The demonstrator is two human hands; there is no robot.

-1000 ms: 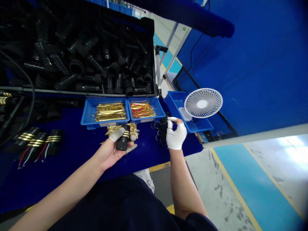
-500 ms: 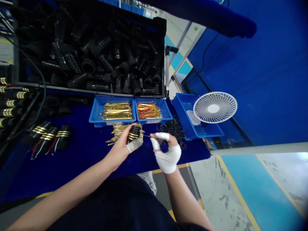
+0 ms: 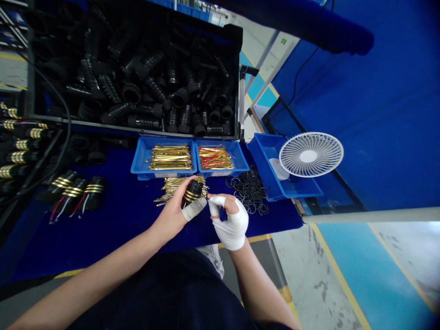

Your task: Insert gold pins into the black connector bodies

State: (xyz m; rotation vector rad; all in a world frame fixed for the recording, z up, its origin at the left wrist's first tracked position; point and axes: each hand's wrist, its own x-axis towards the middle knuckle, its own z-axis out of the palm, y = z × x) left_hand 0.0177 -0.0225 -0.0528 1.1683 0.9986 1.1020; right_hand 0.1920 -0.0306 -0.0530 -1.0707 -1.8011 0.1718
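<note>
My left hand, its thumb wrapped in grey tape, is closed around a black cylinder with gold rings. Close to its right side is my right hand, in a white fingerless-type glove with thumb and forefinger pinched together. What sits in that pinch is too small to make out. Beneath the held cylinder lies a loose heap of gold strips. To the right of my right hand spreads a pile of thin black rings.
Two blue bins hold gold strips and red-and-gold strips. Behind them stands a black crate of ribbed black tubes. A white fan sits over a blue tray at right. Several gold-ringed cylinders with wires lie at left.
My right hand has moved left, bringing its pinched fingertips up beside the cylinder. My left hand keeps its grip, and the whole view has shifted slightly.
</note>
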